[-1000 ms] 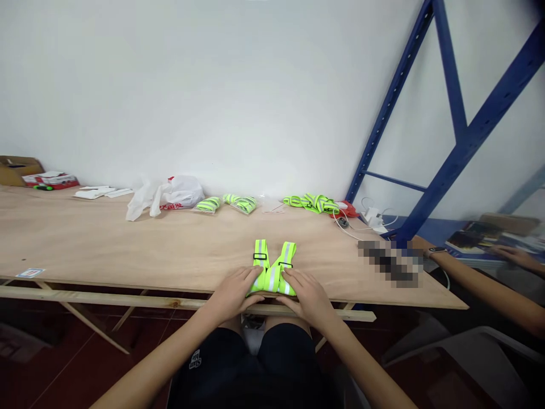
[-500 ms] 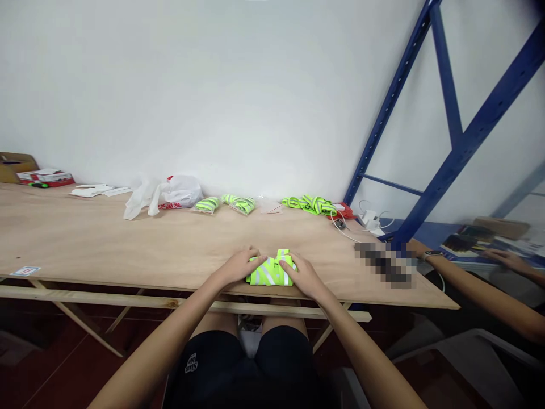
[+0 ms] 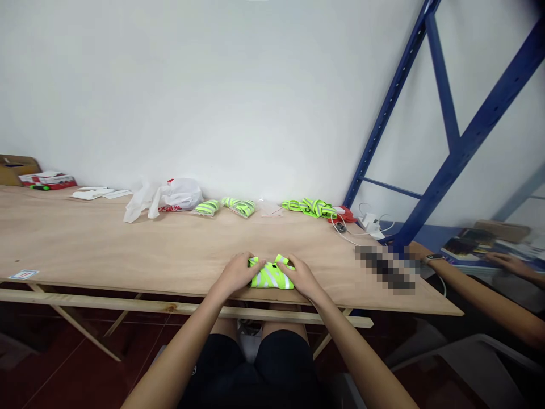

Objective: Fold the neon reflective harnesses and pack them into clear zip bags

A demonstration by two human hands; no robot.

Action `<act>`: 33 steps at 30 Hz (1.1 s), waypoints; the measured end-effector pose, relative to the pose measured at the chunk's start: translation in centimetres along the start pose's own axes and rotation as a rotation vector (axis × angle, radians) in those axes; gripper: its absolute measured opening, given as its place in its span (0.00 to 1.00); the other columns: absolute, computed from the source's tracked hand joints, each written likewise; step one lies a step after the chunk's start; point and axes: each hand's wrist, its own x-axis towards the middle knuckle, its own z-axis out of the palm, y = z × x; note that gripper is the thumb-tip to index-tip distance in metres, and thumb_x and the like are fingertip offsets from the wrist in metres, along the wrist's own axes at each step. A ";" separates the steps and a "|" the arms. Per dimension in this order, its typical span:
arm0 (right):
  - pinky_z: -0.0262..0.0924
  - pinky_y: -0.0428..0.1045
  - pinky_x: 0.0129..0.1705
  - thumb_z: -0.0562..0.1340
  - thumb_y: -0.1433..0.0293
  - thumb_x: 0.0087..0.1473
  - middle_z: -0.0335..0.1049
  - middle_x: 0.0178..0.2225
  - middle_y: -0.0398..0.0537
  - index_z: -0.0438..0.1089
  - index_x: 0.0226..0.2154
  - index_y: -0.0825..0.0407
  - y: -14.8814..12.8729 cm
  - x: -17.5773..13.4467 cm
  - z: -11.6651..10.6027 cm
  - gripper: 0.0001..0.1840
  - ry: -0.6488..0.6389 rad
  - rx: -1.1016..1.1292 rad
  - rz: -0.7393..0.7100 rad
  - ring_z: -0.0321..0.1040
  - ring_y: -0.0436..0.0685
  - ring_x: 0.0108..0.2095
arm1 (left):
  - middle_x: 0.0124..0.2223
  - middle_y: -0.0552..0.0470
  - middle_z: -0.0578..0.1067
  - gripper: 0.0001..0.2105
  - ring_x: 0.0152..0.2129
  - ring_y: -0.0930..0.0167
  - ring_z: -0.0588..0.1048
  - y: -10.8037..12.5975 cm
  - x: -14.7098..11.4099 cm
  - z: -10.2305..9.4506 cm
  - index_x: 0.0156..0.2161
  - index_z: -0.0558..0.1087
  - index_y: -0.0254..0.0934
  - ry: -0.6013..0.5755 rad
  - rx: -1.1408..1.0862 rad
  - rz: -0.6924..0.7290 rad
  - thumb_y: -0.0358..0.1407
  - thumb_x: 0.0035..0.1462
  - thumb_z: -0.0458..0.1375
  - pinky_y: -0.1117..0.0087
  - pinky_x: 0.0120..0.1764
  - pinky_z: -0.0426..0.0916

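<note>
A folded reflective safety vest point(image 3: 272, 277), yellow-green with silver bands, lies at the front edge of the wooden table. My left hand point(image 3: 238, 274) grips its left end, thumb on top and fingers behind. On the opposite end my right hand point(image 3: 301, 276) holds it the same way, thumb lying over the fabric. A small dark patch shows at the top middle of the bundle, between the thumbs. Fingertips on the far side are partly hidden by the cloth.
Along the wall are a white plastic bag point(image 3: 183, 194), two packed reflective bundles point(image 3: 207, 208), a clear packet point(image 3: 271, 208) and loose reflective straps point(image 3: 310, 208). A blue metal frame point(image 3: 400, 241) stands right, near a white cable point(image 3: 347, 237). Beyond it, another person's arm point(image 3: 481, 289) reaches in.
Both hands have shifted their grip on the vest; the left thumb has drawn back left. The upright flap at the top is now lower and tilted. The view has shifted slightly.
</note>
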 end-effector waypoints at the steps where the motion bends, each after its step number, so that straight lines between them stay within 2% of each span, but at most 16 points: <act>1: 0.61 0.48 0.34 0.58 0.54 0.58 0.74 0.31 0.46 0.70 0.33 0.52 -0.2 -0.2 0.1 0.17 0.011 0.030 -0.001 0.68 0.57 0.33 | 0.42 0.39 0.79 0.24 0.42 0.56 0.77 0.1 -0.5 0.2 0.43 0.75 0.33 0.011 -0.020 0.013 0.54 0.62 0.52 0.62 0.41 0.68; 6: 0.64 0.50 0.41 0.55 0.60 0.62 0.76 0.36 0.48 0.70 0.36 0.50 -0.5 -0.8 0.7 0.13 0.027 0.110 -0.128 0.72 0.58 0.38 | 0.48 0.40 0.77 0.17 0.45 0.60 0.76 0.0 -2.2 2.5 0.53 0.69 0.33 0.174 -0.111 0.092 0.42 0.65 0.52 0.61 0.47 0.69; 9: 0.65 0.53 0.45 0.53 0.61 0.64 0.77 0.39 0.51 0.70 0.37 0.49 -0.5 -1.3 0.8 0.13 0.035 0.019 -0.241 0.73 0.59 0.42 | 0.50 0.41 0.76 0.14 0.48 0.61 0.75 -0.1 -2.1 3.8 0.53 0.69 0.36 0.256 -0.151 0.169 0.37 0.66 0.51 0.61 0.49 0.69; 12: 0.66 0.55 0.48 0.57 0.58 0.63 0.76 0.45 0.54 0.70 0.42 0.49 -0.6 -1.9 0.5 0.13 0.006 -0.096 -0.305 0.73 0.62 0.46 | 0.47 0.43 0.77 0.11 0.46 0.61 0.75 0.0 -1.7 4.2 0.50 0.70 0.37 0.274 -0.159 0.228 0.35 0.66 0.51 0.60 0.49 0.69; 16: 0.65 0.59 0.53 0.65 0.53 0.55 0.69 0.57 0.60 0.66 0.52 0.51 -1.2 -2.0 -0.1 0.28 -0.086 -0.198 -0.375 0.69 0.66 0.54 | 0.44 0.45 0.76 0.08 0.42 0.64 0.76 0.1 -1.3 3.9 0.45 0.72 0.37 0.254 -0.185 0.312 0.33 0.66 0.51 0.62 0.47 0.70; 20: 0.63 0.61 0.56 0.68 0.52 0.51 0.66 0.60 0.61 0.53 0.66 0.52 -2.0 -1.4 -0.3 0.46 -0.157 -0.276 -0.380 0.67 0.67 0.57 | 0.42 0.46 0.74 0.08 0.40 0.66 0.75 0.3 -0.7 3.7 0.43 0.72 0.38 0.268 -0.230 0.356 0.31 0.65 0.51 0.64 0.45 0.70; 23: 0.62 0.62 0.56 0.67 0.53 0.53 0.66 0.60 0.63 0.47 0.69 0.54 -2.5 -0.8 -0.1 0.50 -0.218 -0.337 -0.382 0.66 0.68 0.58 | 0.41 0.48 0.74 0.07 0.40 0.65 0.75 0.5 0.1 3.6 0.43 0.69 0.38 0.274 -0.284 0.339 0.29 0.62 0.53 0.63 0.45 0.70; 26: 0.63 0.60 0.54 0.63 0.55 0.58 0.70 0.56 0.61 0.54 0.67 0.54 -2.5 0.1 0.2 0.41 -0.209 -0.353 -0.339 0.69 0.67 0.55 | 0.40 0.48 0.73 0.07 0.40 0.64 0.74 0.6 1.7 3.4 0.43 0.67 0.38 0.274 -0.314 0.318 0.30 0.59 0.55 0.62 0.45 0.70; 28: 0.63 0.59 0.55 0.62 0.55 0.59 0.71 0.57 0.58 0.59 0.65 0.52 -1.9 1.1 0.3 0.36 -0.183 -0.328 -0.314 0.69 0.66 0.54 | 0.42 0.47 0.72 0.10 0.42 0.64 0.73 0.4 3.5 3.4 0.44 0.66 0.38 0.259 -0.323 0.330 0.30 0.57 0.57 0.61 0.47 0.70; 33: 0.61 0.58 0.57 0.62 0.55 0.59 0.70 0.58 0.52 0.63 0.63 0.47 1.6 5.6 -0.9 0.33 -0.159 -0.368 -0.248 0.68 0.65 0.55 | 0.55 0.42 0.69 0.17 0.47 0.64 0.73 -1.4 10.4 3.7 0.53 0.62 0.38 0.119 -0.421 0.327 0.36 0.59 0.57 0.60 0.47 0.72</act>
